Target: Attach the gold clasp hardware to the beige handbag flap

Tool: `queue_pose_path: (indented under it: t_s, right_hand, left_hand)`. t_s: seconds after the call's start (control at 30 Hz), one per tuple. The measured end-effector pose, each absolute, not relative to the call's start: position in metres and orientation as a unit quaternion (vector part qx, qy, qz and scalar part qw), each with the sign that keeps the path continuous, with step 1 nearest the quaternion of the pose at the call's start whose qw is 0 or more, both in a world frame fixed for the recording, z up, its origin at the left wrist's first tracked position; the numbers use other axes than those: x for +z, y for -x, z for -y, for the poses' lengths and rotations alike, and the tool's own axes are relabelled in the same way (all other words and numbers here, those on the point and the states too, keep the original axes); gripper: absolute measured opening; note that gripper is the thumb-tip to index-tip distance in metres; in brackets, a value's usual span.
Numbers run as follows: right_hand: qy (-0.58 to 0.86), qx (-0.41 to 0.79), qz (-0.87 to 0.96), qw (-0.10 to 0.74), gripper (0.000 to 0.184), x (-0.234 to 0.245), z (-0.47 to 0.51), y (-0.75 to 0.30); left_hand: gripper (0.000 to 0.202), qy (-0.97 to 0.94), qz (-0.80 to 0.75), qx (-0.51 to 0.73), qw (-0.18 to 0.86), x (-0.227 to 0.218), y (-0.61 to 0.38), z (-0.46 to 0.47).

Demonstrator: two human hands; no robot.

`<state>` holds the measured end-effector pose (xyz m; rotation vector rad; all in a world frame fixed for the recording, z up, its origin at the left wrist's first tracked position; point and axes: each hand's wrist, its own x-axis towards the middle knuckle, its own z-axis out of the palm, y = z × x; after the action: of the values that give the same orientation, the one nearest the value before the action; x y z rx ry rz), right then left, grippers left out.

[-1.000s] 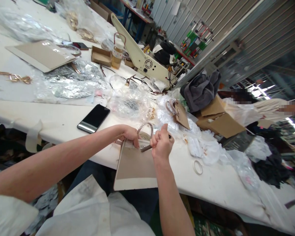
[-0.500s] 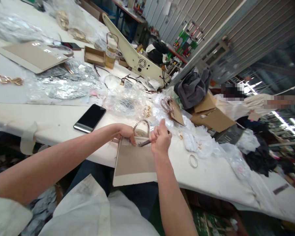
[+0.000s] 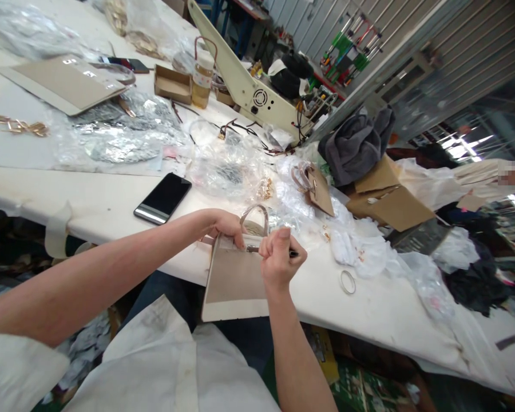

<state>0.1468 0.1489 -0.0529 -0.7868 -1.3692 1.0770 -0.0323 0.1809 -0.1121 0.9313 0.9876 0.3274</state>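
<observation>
A taupe handbag (image 3: 236,280) with a pale lower band leans upright at the table's front edge, by my lap. My left hand (image 3: 226,224) is closed on its top edge, thumb at the front, beside the looped handle (image 3: 260,213). My right hand (image 3: 281,257) makes a fist at the bag's upper right around a slim dark strap-like piece (image 3: 252,249). One end of this piece meets the bag's top near my left thumb. A dark bit shows at the other side of the fist; its exact kind is hidden by my fingers.
A phone (image 3: 163,198) lies left of the bag, a ring-shaped roll (image 3: 348,282) to the right. Behind are plastic wrapping (image 3: 223,169), a small brown bag (image 3: 320,191), a bottle (image 3: 202,80), a cream machine (image 3: 261,100) and a cardboard box (image 3: 390,197). Another taupe panel (image 3: 60,86) lies far left.
My right fist has come slightly down and turned, and less of the dark piece shows between it and the bag. My left hand keeps its hold. The whole view has shifted a little.
</observation>
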Motion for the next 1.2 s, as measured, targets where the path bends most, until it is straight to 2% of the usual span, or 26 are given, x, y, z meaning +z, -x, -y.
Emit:
queue_pose_path:
  t_s: [0.07, 0.27, 0.43, 0.73, 0.97, 1.2]
  right_hand:
    - [0.363, 0.455, 0.582, 0.568, 0.071, -0.051, -0.149, -0.146]
    - [0.359, 0.540, 0.505, 0.570, 0.074, -0.032, -0.179, -0.142]
    - [0.381, 0.594, 0.495, 0.507, 0.079, -0.030, -0.201, -0.133]
    - [0.408, 0.615, 0.484, 0.470, 0.075, -0.030, -0.214, -0.134]
    - [0.401, 0.602, 0.511, 0.465, 0.076, -0.029, -0.207, -0.126]
    - [0.398, 0.469, 0.581, 0.533, 0.074, -0.043, -0.163, -0.127]
  left_hand:
    - [0.043, -0.427, -0.462, 0.154, 0.762, -0.112, 0.032, -0.181]
    - [0.046, -0.429, -0.431, 0.159, 0.778, -0.109, 0.032, -0.181]
    - [0.044, -0.415, -0.448, 0.169, 0.774, -0.108, 0.031, -0.180]
    - [0.043, -0.400, -0.420, 0.183, 0.794, -0.105, 0.031, -0.178]
    - [0.045, -0.395, -0.417, 0.164, 0.802, -0.107, 0.031, -0.179]
    - [0.046, -0.417, -0.440, 0.170, 0.777, -0.111, 0.030, -0.179]
